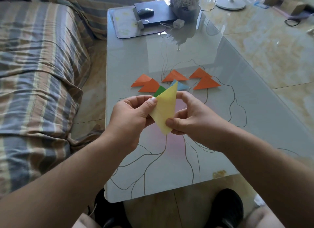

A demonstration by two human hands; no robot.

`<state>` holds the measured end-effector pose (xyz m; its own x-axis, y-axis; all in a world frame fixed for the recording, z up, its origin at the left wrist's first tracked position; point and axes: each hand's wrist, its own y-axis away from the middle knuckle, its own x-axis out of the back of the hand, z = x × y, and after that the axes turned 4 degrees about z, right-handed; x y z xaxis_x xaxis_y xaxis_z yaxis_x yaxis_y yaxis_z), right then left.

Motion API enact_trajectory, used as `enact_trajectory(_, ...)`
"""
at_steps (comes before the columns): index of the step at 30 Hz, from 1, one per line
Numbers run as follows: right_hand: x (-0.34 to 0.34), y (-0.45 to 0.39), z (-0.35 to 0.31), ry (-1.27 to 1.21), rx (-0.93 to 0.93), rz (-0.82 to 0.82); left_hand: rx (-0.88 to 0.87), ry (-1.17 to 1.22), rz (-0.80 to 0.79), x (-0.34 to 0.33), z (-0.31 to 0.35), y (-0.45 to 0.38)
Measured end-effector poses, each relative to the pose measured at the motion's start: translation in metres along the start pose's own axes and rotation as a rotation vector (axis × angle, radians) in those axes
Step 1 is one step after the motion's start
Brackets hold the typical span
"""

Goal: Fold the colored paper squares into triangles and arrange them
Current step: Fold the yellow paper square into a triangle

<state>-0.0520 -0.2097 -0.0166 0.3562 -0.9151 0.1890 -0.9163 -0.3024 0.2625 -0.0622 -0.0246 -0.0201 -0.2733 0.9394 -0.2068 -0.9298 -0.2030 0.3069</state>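
From the head camera, a person is sitting at a glossy pale desk (229,91) with line drawings under its surface, both bare forearms reaching in from the bottom of the view. The two hands are holding a folded yellow paper (164,108) up in the air above the desk, near its middle. The left hand (130,113) is pinching the paper's left edge, its thumb lying on the near face and the other fingers curling behind. The right hand (192,115) is pinching the paper's lower point between thumb and forefinger, while its remaining fingers are arching behind the right edge. So each grip is grasping the yellow paper; neither is released.

Beyond the hands, five orange triangles are lying flat on the desk: two overlapping on the left (147,84), one in the middle (175,76) and two overlapping on the right (203,79). A green piece (159,91) and a light blue piece (182,86) are peeking out from behind the yellow paper; how they are folded cannot be told.

At the far end of the desk a dark laptop (158,11) is resting with a mouse (145,11) on it, beside a mat (125,23) and a white charger (178,23). A striped sofa (42,66) is standing along the left side.
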Motion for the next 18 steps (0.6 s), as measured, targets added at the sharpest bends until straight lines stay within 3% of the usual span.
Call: enact_trajectory(18, 0.016, -0.003, -0.009, -0.163, -0.146, 0.026, -0.092, -0.121, -0.059, 0.002, 0.003, 0.003)
